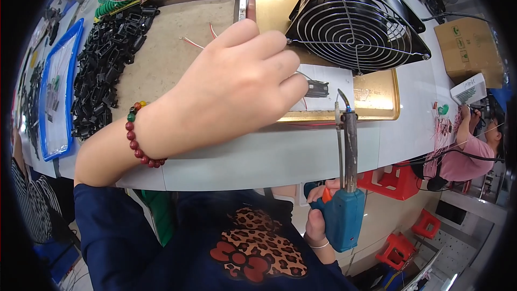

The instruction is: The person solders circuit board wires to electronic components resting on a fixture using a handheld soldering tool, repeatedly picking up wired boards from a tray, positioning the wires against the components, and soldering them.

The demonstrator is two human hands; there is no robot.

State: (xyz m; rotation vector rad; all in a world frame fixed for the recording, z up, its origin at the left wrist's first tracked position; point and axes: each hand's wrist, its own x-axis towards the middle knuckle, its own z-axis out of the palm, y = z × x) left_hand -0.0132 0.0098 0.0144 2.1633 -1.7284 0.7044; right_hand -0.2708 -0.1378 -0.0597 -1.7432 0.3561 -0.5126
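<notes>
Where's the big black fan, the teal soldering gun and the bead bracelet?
Black fan [356, 41]: head view, on its round wire grille.
Teal soldering gun [350, 168]: head view, on its dark barrel.
Bead bracelet [133, 144]: head view, on a dark red bead.

Bright, even light glints off the golden tray [383, 87], while fisheye edges bend and darken to black.

The smooth pale-grey table [237, 168] bears 1 blue-rimmed rectangular tray [58, 153], 1 silver-rimmed tray [188, 16] and 1 gold-coloured metal tray [377, 90].

A brown cardboard box [463, 48] and red stools [409, 183] stand rightward.
</notes>
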